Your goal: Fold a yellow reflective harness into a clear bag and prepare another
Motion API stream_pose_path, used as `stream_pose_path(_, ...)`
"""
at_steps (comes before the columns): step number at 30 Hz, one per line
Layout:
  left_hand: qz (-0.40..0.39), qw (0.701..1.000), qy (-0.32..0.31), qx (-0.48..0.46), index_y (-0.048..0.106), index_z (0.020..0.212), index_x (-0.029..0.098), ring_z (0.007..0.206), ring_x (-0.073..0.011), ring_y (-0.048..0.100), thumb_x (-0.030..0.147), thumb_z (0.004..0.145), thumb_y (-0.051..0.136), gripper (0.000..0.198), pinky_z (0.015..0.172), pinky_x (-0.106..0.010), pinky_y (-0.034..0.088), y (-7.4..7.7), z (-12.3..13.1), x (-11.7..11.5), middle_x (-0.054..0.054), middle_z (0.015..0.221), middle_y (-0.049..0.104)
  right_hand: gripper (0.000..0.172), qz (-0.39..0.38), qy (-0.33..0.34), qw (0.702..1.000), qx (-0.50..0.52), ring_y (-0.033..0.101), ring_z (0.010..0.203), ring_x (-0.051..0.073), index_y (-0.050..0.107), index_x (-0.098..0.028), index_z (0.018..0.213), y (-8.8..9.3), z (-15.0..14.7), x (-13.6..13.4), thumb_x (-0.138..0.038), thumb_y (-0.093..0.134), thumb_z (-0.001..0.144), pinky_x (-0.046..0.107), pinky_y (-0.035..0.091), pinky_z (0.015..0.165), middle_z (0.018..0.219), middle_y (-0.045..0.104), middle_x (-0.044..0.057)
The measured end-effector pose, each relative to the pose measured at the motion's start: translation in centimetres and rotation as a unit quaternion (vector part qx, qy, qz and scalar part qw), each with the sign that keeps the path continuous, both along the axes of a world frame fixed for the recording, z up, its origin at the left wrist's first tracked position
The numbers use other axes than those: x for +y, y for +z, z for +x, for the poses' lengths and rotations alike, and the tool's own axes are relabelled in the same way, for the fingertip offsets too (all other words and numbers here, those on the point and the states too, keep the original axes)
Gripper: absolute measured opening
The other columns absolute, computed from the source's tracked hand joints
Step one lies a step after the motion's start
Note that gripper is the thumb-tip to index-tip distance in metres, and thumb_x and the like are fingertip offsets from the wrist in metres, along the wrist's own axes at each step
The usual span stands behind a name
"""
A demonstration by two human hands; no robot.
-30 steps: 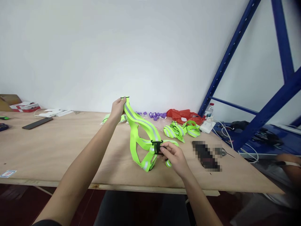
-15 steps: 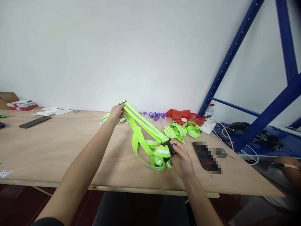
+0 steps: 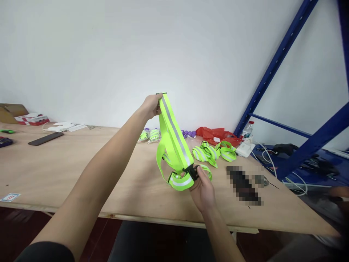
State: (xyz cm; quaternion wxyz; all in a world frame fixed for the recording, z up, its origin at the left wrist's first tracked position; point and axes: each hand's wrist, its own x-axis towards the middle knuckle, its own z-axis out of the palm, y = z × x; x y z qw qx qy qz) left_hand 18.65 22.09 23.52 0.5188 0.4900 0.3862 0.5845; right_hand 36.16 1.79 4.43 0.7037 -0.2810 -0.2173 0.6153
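A neon-yellow reflective strap (image 3: pixel 174 125) with a silver stripe is stretched on a slant between my two hands. My left hand (image 3: pixel 151 105) grips its upper end beside a black slider, raised well above the table. Lower and to the right, my right hand (image 3: pixel 202 187) pinches the strap at its black buckle (image 3: pixel 191 171). Loops of the strap hang between the hands, close over the wooden table (image 3: pixel 136 196). More neon reflective straps (image 3: pixel 208 153) lie loosely rolled to the right of my right hand. Behind the left hand sit small bagged straps (image 3: pixel 154 135).
Along the wall are purple pieces (image 3: pixel 189 134), a red plastic bag (image 3: pixel 218 135), a bottle (image 3: pixel 247 130) and a white box with cables (image 3: pixel 245 148). A pixelated dark object (image 3: pixel 242 185) lies at right. A blue metal rack (image 3: pixel 272 72) stands beyond. A dark flat slab (image 3: pixel 45 138) lies left.
My left hand has risen and moved right, pulling the strap steeper and lifting its loops. My right hand has shifted slightly left, still at the buckle. The view has turned slightly.
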Motion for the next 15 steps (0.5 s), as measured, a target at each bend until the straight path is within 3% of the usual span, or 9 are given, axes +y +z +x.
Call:
stream_pose_path(4,0.039,0.999,-0.005,0.007,0.056,0.077,0.019,0.048,-0.0124,0.05,0.028,0.087,0.06,0.014,0.048,-0.025,0.044,1.9,1.3,-0.5,-0.001,0.061,0.054,0.033,-0.019,-0.032,0.999,0.027,0.07,0.083,0.019,0.073,-0.025,0.086,-0.5,-1.3,-0.2,-0.042,0.089,0.063,0.03,0.056,0.071,0.093,0.076,-0.001)
stream_pose_path(8,0.045,0.998,-0.013,0.048,0.058,0.083,0.019,0.067,-0.0186,0.063,0.028,0.09,0.056,0.011,0.064,-0.031,0.053,2.4,2.1,-1.0,-0.006,0.074,0.065,0.032,0.063,-0.026,0.997,-0.038,0.064,0.065,0.017,0.068,-0.025,0.083,-1.2,-2.9,-2.1,-0.049,0.084,0.071,0.031,0.052,0.064,0.076,0.069,-0.002)
stream_pose_path(11,0.037,0.993,-0.066,0.092,0.059,0.089,0.018,0.08,-0.0224,0.068,0.025,0.09,0.057,0.007,0.072,-0.034,0.055,2.3,2.9,-1.7,-0.009,0.083,0.071,0.03,0.127,0.013,0.983,-0.133,0.058,0.062,0.015,0.065,-0.023,0.082,-2.0,-4.3,-3.5,-0.051,0.075,0.081,0.028,0.048,0.061,0.07,0.061,-0.002)
stream_pose_path(15,0.054,0.983,-0.17,0.051,0.06,0.094,0.014,0.079,-0.0248,0.07,0.025,0.091,0.059,0.012,0.07,-0.036,0.057,2.8,3.8,-3.7,-0.011,0.082,0.07,0.029,0.143,0.087,0.948,-0.271,0.057,0.064,0.015,0.064,-0.022,0.084,-2.7,-5.8,-4.0,-0.051,0.067,0.088,0.027,0.047,0.061,0.071,0.06,-0.001)
